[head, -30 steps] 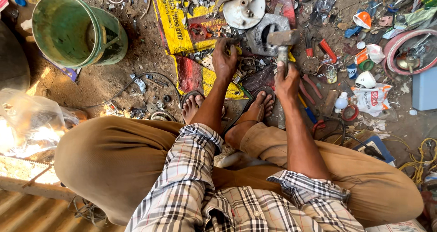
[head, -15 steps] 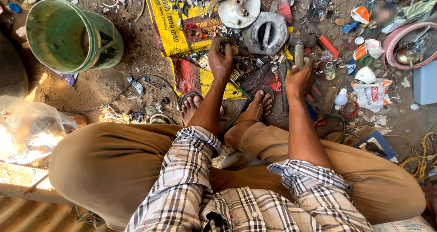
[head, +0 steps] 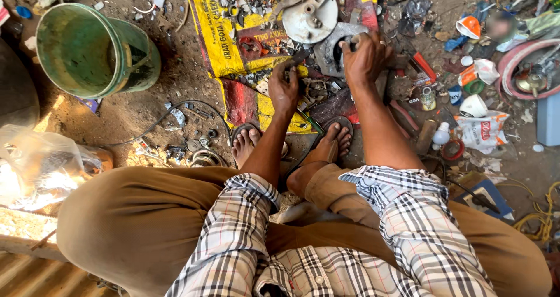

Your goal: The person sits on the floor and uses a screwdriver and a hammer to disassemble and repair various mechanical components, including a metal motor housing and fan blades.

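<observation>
I squat over a yellow and red sack (head: 224,46) spread on the dirt and strewn with small metal parts. My left hand (head: 284,90) pinches a small dark rod-like piece (head: 298,58) above the heap of parts. My right hand (head: 364,55) lies on a grey metal casing (head: 329,55), with its fingers curled over the rim of the opening. A round pale metal cover plate (head: 309,14) rests just beyond the casing. My bare feet in sandals (head: 335,136) stand at the sack's near edge.
A green bucket (head: 87,49) lies tilted at the far left. Right of the casing lie small tins, caps, a white bottle (head: 441,135) and a printed bag (head: 483,131). A pink ring-shaped part (head: 516,61) sits at the far right. Clear plastic wrap (head: 35,169) lies at left.
My right hand no longer holds up the metal-headed tool; it has moved forward onto the grey casing. My left hand has drawn slightly nearer and now pinches the dark piece.
</observation>
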